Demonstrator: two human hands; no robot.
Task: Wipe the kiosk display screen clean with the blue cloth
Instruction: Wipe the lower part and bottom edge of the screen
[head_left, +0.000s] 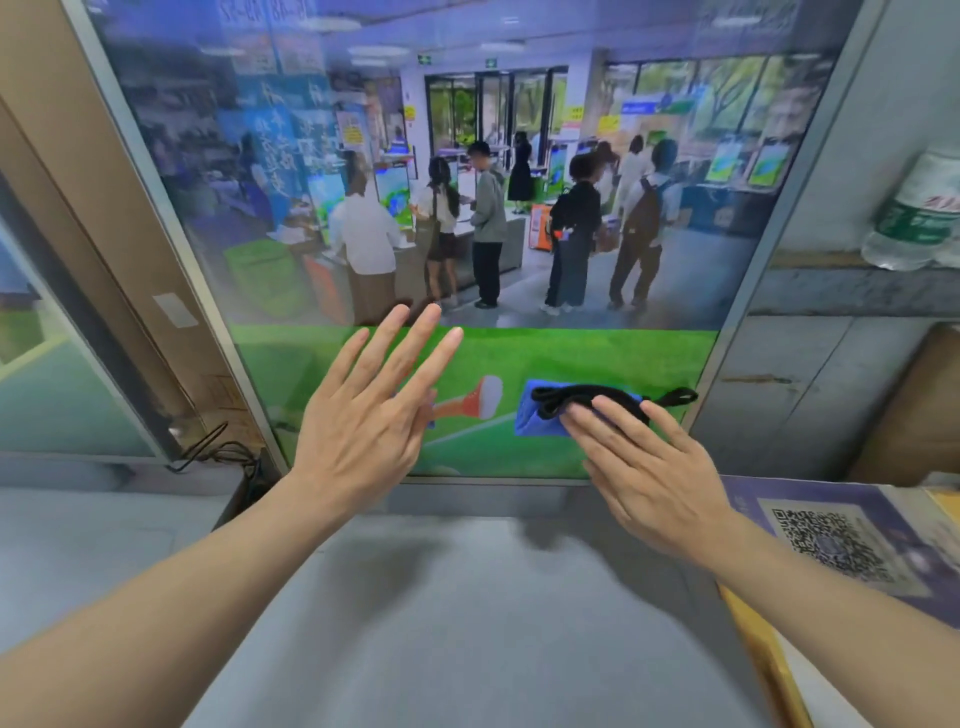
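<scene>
While the right hand (647, 462) presses the blue cloth (540, 415) flat-fingered on the kiosk display screen (519, 156) at five o'clock, the left hand (363, 415), fingers spread, holds nothing at seven o'clock.

**Bright screen, soft shadows, warped edges**

Lit evenly and brightly, mostly from the glowing kiosk display screen (467, 156) and from overhead. Pale reflections of ceiling lamps across the screen's upper part, washing out the colours there. Soft, blurred shadows of both hands on the grey counter (467, 623) below. Strong wide-angle bending at the borders: screen frame leaning outward, forearms stretched. Water bottle (919, 208) at right smeared and out of focus; QR-code sheet (826, 540) slightly blurred.
</scene>
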